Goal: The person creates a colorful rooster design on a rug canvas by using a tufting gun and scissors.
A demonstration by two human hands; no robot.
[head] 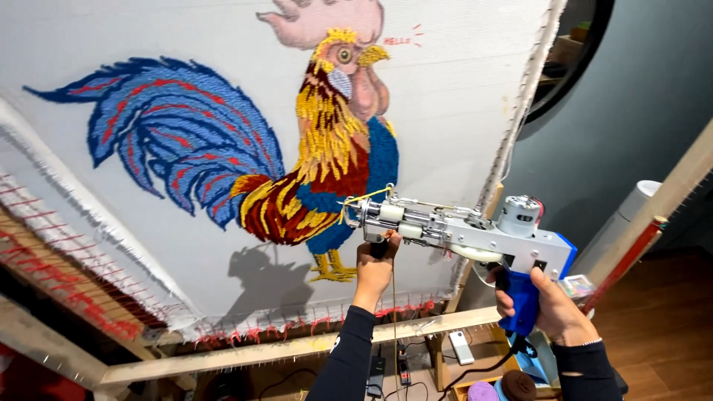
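A white cloth [186,252] is stretched on a wooden frame [245,355], with a tufted rooster [327,148] in blue, red and yellow yarn on it. I hold a tufting gun [460,230] with a blue grip, its tip against the rooster's lower body. My left hand [373,266] grips the front handle under the gun's nose. My right hand [549,304] wraps the blue rear grip. A yellow yarn strand [364,197] runs into the needle end.
A power strip and cables [394,367] lie under the frame. Yarn balls [501,388] sit in a box at the bottom right. A white cylinder [631,204] and a leaning wooden beam [661,200] stand at the right by a dark blue wall.
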